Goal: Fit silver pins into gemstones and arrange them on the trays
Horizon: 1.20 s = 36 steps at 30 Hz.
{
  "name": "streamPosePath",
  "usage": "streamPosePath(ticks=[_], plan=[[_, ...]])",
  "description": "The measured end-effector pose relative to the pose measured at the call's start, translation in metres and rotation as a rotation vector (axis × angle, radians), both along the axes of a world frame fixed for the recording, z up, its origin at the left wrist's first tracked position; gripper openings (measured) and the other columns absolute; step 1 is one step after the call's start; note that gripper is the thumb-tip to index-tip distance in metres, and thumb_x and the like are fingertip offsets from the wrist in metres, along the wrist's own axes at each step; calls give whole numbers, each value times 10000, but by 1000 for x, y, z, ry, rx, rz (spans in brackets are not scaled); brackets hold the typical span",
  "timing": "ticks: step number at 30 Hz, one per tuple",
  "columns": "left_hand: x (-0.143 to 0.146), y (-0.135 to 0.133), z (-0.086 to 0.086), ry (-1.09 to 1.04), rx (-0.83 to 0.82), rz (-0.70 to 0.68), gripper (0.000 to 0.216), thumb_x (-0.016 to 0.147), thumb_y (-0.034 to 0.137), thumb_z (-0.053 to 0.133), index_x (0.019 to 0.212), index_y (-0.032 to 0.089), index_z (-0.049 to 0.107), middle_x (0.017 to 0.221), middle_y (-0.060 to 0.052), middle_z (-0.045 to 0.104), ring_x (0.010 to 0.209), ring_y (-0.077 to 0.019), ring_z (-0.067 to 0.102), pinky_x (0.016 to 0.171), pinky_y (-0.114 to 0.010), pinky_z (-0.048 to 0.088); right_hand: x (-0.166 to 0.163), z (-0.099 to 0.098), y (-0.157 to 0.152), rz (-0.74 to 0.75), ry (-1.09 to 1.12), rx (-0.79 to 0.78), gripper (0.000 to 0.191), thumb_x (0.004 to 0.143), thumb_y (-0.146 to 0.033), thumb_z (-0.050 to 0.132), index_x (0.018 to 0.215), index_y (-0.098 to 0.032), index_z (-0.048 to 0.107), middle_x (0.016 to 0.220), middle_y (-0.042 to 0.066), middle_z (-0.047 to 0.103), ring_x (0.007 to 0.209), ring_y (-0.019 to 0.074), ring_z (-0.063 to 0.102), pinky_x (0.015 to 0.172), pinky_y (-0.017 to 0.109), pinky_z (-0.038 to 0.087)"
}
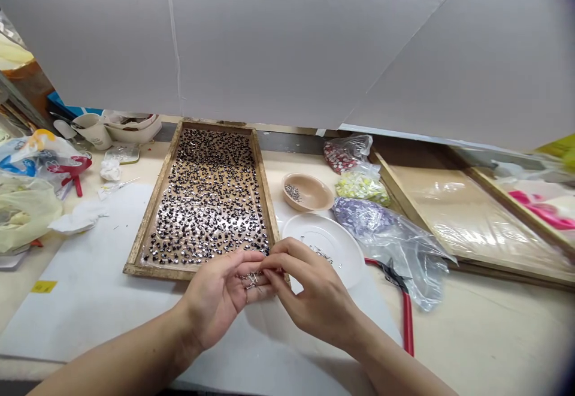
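The left hand [215,297] is palm up, fingers spread loosely and slightly cupped, with several thin metal pins [252,280] lying loose across them, just in front of the tray's near right corner. The right hand [317,288] is palm down, its thumb and fingers drawn together against the left fingertips; whether it grasps a pin I cannot tell. Just beyond the hands, the wooden tray [157,271] lies lengthwise, its base covered with small, shiny black pieces [211,198]. To its right stand a tan bowl [317,191] with small metal bits [293,192] gathered at its left side and, nearer, a white plate [332,228] with more bits, partly behind the right hand. Beyond these are three clear bags with red [339,157], yellow [362,189] and purple [362,215] contents. Red-handled pliers [408,324] lie right of the plate. Farther right is a second tray [453,198] under shiny film. A white sheet [108,312] spreads beneath the first tray, with a yellow label [44,287] near its left edge.
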<state>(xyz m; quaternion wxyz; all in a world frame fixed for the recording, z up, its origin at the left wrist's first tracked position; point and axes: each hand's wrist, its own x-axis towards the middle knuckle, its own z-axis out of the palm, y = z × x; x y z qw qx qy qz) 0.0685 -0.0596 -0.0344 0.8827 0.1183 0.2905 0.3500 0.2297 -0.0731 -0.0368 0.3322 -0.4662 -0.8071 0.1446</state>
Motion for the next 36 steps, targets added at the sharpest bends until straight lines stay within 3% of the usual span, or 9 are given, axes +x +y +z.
streamPosePath(ticks=[7, 14, 21, 26, 28, 36], plan=[[1, -2, 2, 132, 50, -133, 186, 744, 178, 624, 887, 60, 639, 890, -138, 661, 818, -195, 639, 877, -390, 451, 3, 2, 1, 0, 84, -38, 147, 813, -104, 472, 811, -181, 597, 776, 42, 538, 703, 136, 536, 594, 258, 460], [1, -6, 0, 243, 91, -252, 257, 774, 332, 614, 781, 75, 618, 780, -122, 657, 717, -176, 645, 755, -357, 496, 4, 4, 0, 46, 71, -113, 145, 818, -109, 470, 787, -185, 589, 768, 37, 541, 687, 130, 529, 588, 253, 449], [5, -10, 0, 270, 107, -314, 283, 779, 353, 583, 807, 74, 619, 775, -109, 643, 692, -166, 642, 735, -338, 501, 15, 8, 2, 119, 64, -247, 142, 802, -93, 485, 787, -194, 584, 774, 25, 546, 679, 119, 524, 578, 243, 446], [9, -15, 0, 353, 30, -421, 99, 690, 153, 537, 735, 83, 590, 723, -111, 651, 647, -174, 651, 710, -351, 506, 15, -6, 12, 18, 8, -136, 121, 814, -111, 486, 799, -177, 585, 791, 40, 549, 712, 135, 525, 602, 259, 434], [11, -17, -1, 379, -4, -464, 143, 614, 87, 485, 723, 92, 578, 682, -96, 650, 633, -177, 653, 688, -351, 506, 10, -14, 17, -2, -68, -101, 130, 818, -117, 479, 800, -169, 597, 803, 51, 556, 728, 144, 527, 614, 266, 429], [12, -19, -5, 381, -11, -514, 221, 512, 90, 414, 675, 111, 561, 630, -72, 645, 600, -186, 652, 631, -351, 503, -5, -29, 27, -14, -276, -18, 203, 867, -155, 440, 782, -141, 623, 775, 64, 564, 700, 147, 517, 626, 267, 419]])
